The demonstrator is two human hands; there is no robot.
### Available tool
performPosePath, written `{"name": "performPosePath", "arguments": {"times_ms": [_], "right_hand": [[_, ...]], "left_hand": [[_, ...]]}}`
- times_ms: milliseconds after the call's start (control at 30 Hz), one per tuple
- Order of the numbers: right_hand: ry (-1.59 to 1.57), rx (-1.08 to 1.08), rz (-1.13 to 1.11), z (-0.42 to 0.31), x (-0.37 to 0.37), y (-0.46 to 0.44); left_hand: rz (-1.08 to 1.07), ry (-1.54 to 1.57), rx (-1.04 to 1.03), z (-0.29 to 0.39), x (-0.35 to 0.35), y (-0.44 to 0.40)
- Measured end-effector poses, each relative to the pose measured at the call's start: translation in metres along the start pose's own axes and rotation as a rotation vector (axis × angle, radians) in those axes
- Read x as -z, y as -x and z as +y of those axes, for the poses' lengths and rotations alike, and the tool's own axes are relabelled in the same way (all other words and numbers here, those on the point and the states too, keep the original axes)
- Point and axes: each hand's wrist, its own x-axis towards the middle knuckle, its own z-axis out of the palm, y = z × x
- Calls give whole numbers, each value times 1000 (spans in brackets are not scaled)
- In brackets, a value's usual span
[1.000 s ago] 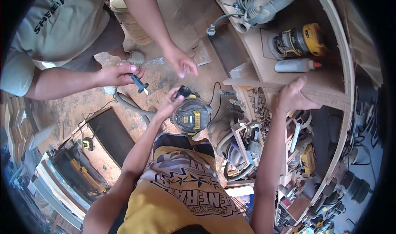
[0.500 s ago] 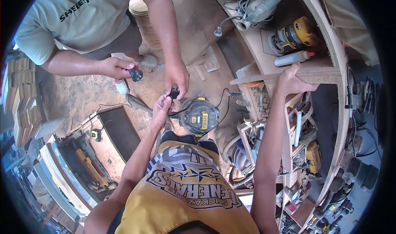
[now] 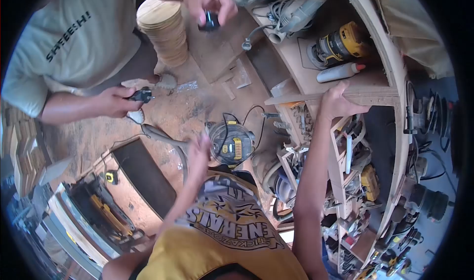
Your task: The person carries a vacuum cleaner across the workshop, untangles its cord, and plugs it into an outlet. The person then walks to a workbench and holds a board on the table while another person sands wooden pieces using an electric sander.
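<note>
Near the vacuum cleaner point(image 3: 233, 144), my left hand point(image 3: 199, 151) is smeared by motion; nothing can be made out in it, and its finger shape is unclear. My right hand point(image 3: 340, 102) grips the wooden shelf edge point(image 3: 380, 96), thumb stretched to one side. Across from me a co-worker's raised hand point(image 3: 217, 1) holds a small black object point(image 3: 210, 21), perhaps an electrical connector. The co-worker's other hand point(image 3: 118, 102) holds a black power plug point(image 3: 143, 96) with its prongs showing.
On the shelf lie a yellow-and-black router point(image 3: 340, 43), a white glue bottle point(image 3: 338, 72) and a corded grey tool point(image 3: 301, 16). Round wooden discs point(image 3: 165, 38) are stacked behind. A hose point(image 3: 165, 136) crosses the dusty floor. A tape measure point(image 3: 111, 177) is at left.
The small black object has left my left hand and is now in the co-worker's raised hand. My left hand has drawn back toward me. My right hand stays on the shelf edge.
</note>
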Motion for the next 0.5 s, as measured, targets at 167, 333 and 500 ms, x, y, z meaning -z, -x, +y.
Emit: {"name": "performPosePath", "arguments": {"times_ms": [167,333,500], "right_hand": [[-57,-89,-78,-13,12,5],[-13,-106,-34,-24,8,7],[80,-54,-5,-23,4,7]], "left_hand": [[-258,-17,-250,-18,11,3],[-389,-200,-298,2,-10,-72],[-632,-352,-392,8,-75,-173]]}}
